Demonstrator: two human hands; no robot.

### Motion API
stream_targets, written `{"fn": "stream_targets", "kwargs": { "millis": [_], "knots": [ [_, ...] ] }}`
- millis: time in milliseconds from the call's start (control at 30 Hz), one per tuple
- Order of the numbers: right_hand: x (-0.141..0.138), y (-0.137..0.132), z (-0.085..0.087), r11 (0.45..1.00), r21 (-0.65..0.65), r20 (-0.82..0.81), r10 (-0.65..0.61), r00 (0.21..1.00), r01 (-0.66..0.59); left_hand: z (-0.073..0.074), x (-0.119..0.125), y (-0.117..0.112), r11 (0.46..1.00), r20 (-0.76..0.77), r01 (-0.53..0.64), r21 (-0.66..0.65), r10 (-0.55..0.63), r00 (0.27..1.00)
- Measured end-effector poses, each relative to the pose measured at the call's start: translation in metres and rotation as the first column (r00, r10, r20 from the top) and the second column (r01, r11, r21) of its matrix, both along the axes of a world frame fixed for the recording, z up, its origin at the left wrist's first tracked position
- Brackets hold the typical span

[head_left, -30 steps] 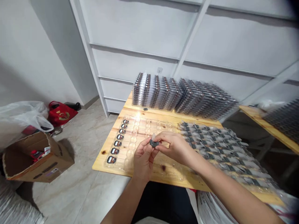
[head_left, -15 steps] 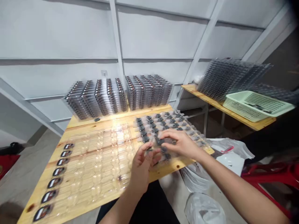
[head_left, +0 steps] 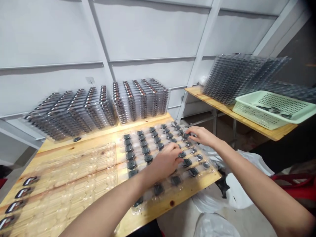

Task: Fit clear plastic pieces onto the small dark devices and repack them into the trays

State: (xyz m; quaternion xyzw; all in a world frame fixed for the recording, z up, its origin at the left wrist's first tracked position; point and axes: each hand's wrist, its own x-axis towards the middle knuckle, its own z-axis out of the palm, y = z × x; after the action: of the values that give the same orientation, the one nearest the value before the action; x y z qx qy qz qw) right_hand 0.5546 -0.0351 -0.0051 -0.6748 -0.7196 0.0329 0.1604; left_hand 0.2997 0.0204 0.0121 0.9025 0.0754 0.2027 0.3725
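Note:
A clear plastic tray (head_left: 165, 192) holds rows of small black plastic parts (head_left: 132, 164). Over its middle is my left hand (head_left: 166, 160), fingers curled down beside a black part in a right-hand row; what its fingertips hold is hidden. At the tray's far right side, my right hand (head_left: 201, 135) has its fingers bent and closed on a small black part (head_left: 187, 134). To the left lies a second clear tray (head_left: 81, 184), with dark pieces bearing white and red labels (head_left: 22, 193) along its left edge.
Two upright stacks of filled trays (head_left: 86, 113) (head_left: 140, 102) stand at the table's (head_left: 170, 203) back edge. One loose black piece (head_left: 77, 139) lies near them. On a right-hand side table are more stacked trays (head_left: 227, 79) and a pale green basket (head_left: 256, 113). White plastic bags (head_left: 214, 227) lie below.
My hands have parted from the small dark piece they held together. The right one has moved away to the tray's far right side, the left one over its middle. The view has turned right.

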Motion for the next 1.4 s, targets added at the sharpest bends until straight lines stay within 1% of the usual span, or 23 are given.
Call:
{"fn": "stream_targets", "kwargs": {
  "millis": [100,233,333,467,600,700,900,1033,1167,1233,1300,1400],
  "knots": [
    [0.001,0.006,0.000,0.998,-0.034,0.019,0.054,0.998,-0.053,-0.008,0.026,0.005,0.988,-0.055,0.029,0.151,-0.021,0.998],
    [-0.001,0.009,0.002,0.991,-0.053,0.088,0.125,0.988,-0.121,-0.015,0.053,0.010,0.966,-0.070,0.015,0.260,0.004,0.998],
    [-0.004,0.009,0.002,0.990,-0.028,0.121,0.141,0.982,-0.139,-0.016,0.068,0.014,0.941,-0.107,0.015,0.337,0.023,0.994],
    [-0.003,0.009,-0.005,0.991,-0.002,0.113,0.137,0.984,-0.137,-0.015,0.077,0.018,0.897,-0.176,0.042,0.439,0.040,0.984],
    [0.002,0.007,-0.014,0.990,0.018,0.071,0.139,0.988,-0.141,-0.017,0.079,0.018,0.847,-0.239,0.065,0.527,0.075,0.968],
    [0.004,0.006,-0.017,0.990,0.037,0.046,0.135,0.990,-0.137,-0.019,0.079,0.018,0.831,-0.257,0.062,0.552,0.099,0.961],
    [0.002,0.004,-0.020,0.994,0.072,0.029,0.084,0.996,-0.086,-0.018,0.080,0.017,0.850,-0.262,0.038,0.525,0.118,0.958],
    [-0.002,0.002,-0.026,0.992,0.123,0.031,0.029,0.999,-0.032,-0.017,0.079,0.015,0.867,-0.271,0.031,0.498,0.122,0.955],
    [-0.007,-0.001,-0.029,0.986,0.166,0.034,0.003,0.999,-0.009,-0.015,0.079,0.015,0.892,-0.292,0.033,0.451,0.112,0.950],
    [-0.010,-0.001,-0.028,0.984,0.179,0.037,-0.002,0.999,-0.004,-0.012,0.076,0.016,0.903,-0.306,0.041,0.428,0.102,0.946],
    [-0.011,-0.001,-0.028,0.983,0.183,0.048,-0.008,0.999,-0.001,-0.006,0.069,0.016,0.900,-0.285,0.035,0.435,0.101,0.953],
    [-0.014,0.000,-0.027,0.984,0.177,0.083,-0.030,0.996,0.015,0.009,0.043,0.012,0.874,-0.205,-0.002,0.485,0.116,0.972]
  ]
}}
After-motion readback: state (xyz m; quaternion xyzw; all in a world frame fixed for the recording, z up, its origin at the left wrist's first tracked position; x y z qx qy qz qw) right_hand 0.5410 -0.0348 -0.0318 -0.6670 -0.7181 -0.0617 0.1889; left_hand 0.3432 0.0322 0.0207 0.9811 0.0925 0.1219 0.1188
